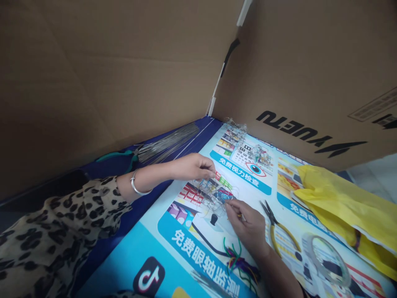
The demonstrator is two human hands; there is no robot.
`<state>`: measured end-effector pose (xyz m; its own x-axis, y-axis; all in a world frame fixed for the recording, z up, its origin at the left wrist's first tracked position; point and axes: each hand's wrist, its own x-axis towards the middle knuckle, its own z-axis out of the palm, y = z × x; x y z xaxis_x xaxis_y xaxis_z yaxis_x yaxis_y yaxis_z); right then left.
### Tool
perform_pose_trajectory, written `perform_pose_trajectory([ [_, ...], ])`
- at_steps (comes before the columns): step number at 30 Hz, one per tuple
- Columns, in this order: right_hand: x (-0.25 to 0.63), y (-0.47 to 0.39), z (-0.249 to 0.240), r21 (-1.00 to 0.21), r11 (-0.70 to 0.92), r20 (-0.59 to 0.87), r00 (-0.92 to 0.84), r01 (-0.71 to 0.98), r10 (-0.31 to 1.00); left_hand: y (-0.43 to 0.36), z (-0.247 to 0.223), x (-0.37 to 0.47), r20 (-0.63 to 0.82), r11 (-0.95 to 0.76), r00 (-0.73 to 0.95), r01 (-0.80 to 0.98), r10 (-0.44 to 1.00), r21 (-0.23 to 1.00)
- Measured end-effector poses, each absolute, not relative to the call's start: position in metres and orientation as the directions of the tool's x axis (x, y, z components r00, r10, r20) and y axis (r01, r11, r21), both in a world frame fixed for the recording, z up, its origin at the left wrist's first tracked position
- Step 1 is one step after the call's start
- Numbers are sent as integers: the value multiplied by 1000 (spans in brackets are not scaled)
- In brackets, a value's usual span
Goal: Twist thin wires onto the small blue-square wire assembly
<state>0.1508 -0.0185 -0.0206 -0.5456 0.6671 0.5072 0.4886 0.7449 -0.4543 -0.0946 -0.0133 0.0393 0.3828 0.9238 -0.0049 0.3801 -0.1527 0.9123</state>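
The right hand (pixel 245 223) pinches the right side of a wire tangle (pixel 217 192) mid-bench, while the left hand (pixel 200 166) has its fingertips together at the far side, their grip too fine to tell. Cardboard walls (pixel 124 74) close off the left and far edges of the bench (pixel 124 258). Pliers (pixel 273 219) leave the right hand only a narrow gap, with a tape roll (pixel 344 271) beyond.
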Motion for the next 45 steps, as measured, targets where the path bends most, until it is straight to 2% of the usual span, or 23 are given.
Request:
perform_pose_trajectory([
  [10,150,-18,-20,-457,741,488,-558,491,671,-15,43,-94,35,-204,363,439,931,875],
  [16,150,-18,-22,-503,733,500,-538,458,679,-14,39,-95,61,-237,374,448,926,862],
  [20,150,-19,-20,-575,693,498,-486,435,718,-12,38,-95,31,-211,364,467,931,859],
  [26,148,-19,-16,-738,571,417,-423,360,805,-11,39,-95,5,-177,339,479,941,860],
  [31,147,-16,-17,-787,524,382,-410,325,828,-5,39,-96,7,-179,320,510,947,841],
  [41,150,-13,-6,-769,411,281,-318,489,905,12,57,-87,71,-318,374,653,925,687],
  [45,156,-7,-2,-689,487,381,-303,536,873,20,63,-78,137,-368,365,694,921,619],
])
